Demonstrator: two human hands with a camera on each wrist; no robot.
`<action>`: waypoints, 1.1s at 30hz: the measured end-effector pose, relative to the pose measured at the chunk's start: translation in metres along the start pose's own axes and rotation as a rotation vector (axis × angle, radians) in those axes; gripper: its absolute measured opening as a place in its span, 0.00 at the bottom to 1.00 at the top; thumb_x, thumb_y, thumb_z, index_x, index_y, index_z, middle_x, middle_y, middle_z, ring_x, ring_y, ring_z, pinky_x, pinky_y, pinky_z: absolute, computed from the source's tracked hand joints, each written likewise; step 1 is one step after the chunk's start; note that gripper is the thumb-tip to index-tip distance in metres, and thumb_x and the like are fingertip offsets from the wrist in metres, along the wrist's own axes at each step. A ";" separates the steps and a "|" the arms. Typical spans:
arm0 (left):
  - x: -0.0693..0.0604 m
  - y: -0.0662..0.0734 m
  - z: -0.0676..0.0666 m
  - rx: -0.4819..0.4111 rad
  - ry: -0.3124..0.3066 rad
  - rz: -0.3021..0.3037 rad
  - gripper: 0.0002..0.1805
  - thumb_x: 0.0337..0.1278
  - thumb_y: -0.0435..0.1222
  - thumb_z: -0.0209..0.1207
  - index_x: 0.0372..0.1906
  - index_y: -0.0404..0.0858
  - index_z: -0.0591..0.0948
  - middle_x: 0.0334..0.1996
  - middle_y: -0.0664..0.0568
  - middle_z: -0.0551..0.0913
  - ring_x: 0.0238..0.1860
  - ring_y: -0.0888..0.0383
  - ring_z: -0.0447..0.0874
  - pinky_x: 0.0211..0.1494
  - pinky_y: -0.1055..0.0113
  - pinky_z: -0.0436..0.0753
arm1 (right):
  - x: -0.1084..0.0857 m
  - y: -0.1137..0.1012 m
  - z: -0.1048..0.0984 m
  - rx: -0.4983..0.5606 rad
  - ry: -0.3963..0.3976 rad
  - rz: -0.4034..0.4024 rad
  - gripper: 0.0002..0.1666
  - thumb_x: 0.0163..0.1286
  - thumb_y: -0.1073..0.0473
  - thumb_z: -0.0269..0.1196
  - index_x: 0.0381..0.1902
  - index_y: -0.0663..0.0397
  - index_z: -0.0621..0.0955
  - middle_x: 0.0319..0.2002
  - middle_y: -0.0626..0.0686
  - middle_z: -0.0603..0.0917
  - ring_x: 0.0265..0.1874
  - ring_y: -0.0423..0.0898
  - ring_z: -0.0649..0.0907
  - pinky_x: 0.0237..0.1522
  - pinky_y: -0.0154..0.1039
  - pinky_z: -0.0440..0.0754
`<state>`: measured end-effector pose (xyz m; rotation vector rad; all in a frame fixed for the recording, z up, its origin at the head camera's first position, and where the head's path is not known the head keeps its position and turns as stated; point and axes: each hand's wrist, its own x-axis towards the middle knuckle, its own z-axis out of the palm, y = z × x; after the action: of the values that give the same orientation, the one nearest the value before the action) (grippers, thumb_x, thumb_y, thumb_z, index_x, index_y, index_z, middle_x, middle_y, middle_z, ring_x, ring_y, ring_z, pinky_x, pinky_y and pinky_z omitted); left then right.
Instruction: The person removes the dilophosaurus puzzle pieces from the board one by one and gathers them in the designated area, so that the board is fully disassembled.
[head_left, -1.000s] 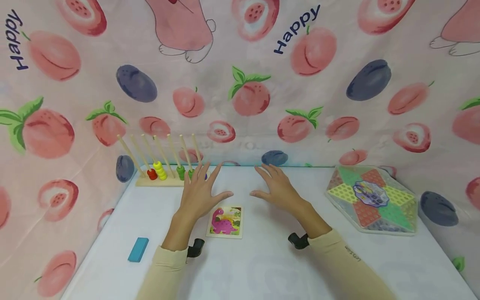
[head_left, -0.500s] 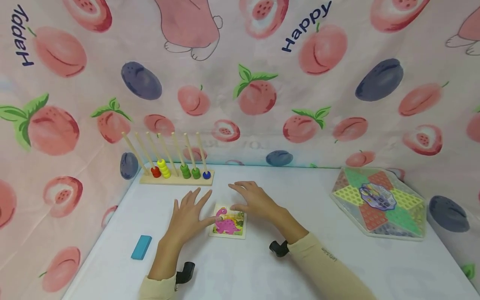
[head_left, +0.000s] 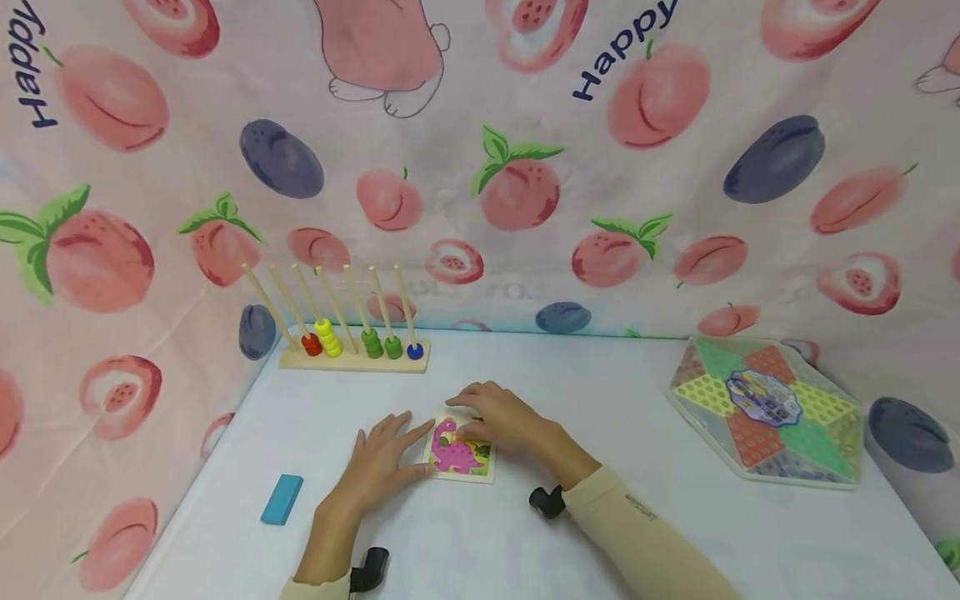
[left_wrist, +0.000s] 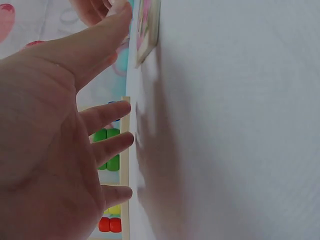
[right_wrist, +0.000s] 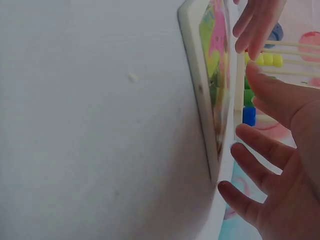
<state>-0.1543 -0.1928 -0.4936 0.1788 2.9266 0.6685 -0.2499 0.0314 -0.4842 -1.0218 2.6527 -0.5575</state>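
Dinosaur picture [head_left: 457, 457] lies flat on the white worktop [head_left: 577, 375], between my two grips. Left grip [head_left: 377, 468] released, fingers spread, thumb and index at the picture's left edge; can't tell if they touch. Right grip [head_left: 507, 416] released too, fingers out along the top edge, thumb over the picture's face; contact unclear. Bead rack [head_left: 356, 362] stands behind, leftward. Blue block [head_left: 282, 500] out left, hexagonal box [head_left: 765, 417] well off right.
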 end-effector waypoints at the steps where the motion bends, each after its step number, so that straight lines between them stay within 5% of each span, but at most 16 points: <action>1: 0.000 -0.001 0.001 -0.003 -0.008 0.001 0.36 0.57 0.53 0.69 0.72 0.58 0.73 0.78 0.44 0.67 0.80 0.36 0.56 0.76 0.23 0.49 | 0.002 0.000 0.001 -0.002 -0.011 0.004 0.31 0.70 0.40 0.66 0.69 0.36 0.78 0.65 0.49 0.81 0.65 0.50 0.77 0.69 0.55 0.77; 13: -0.001 -0.004 0.002 0.016 -0.009 0.033 0.30 0.54 0.52 0.71 0.64 0.58 0.81 0.77 0.45 0.67 0.80 0.36 0.56 0.75 0.21 0.49 | 0.017 0.002 0.006 -0.107 -0.048 -0.025 0.23 0.69 0.43 0.67 0.62 0.30 0.83 0.58 0.48 0.83 0.57 0.47 0.80 0.59 0.49 0.81; 22: 0.003 -0.003 0.001 0.030 -0.021 0.027 0.30 0.52 0.52 0.72 0.63 0.58 0.82 0.77 0.45 0.67 0.80 0.36 0.57 0.75 0.22 0.52 | 0.024 0.007 0.003 0.006 -0.071 -0.012 0.18 0.66 0.44 0.70 0.53 0.33 0.86 0.53 0.46 0.84 0.55 0.45 0.80 0.57 0.49 0.78; 33: 0.002 -0.004 -0.003 0.025 -0.033 0.021 0.30 0.52 0.51 0.73 0.63 0.57 0.82 0.77 0.44 0.67 0.79 0.36 0.57 0.75 0.22 0.52 | 0.029 0.011 0.005 0.044 -0.107 -0.034 0.23 0.65 0.43 0.71 0.58 0.35 0.85 0.54 0.46 0.84 0.56 0.45 0.79 0.62 0.46 0.79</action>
<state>-0.1568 -0.1970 -0.4932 0.2213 2.9062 0.6253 -0.2762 0.0178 -0.4962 -1.0550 2.5242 -0.5494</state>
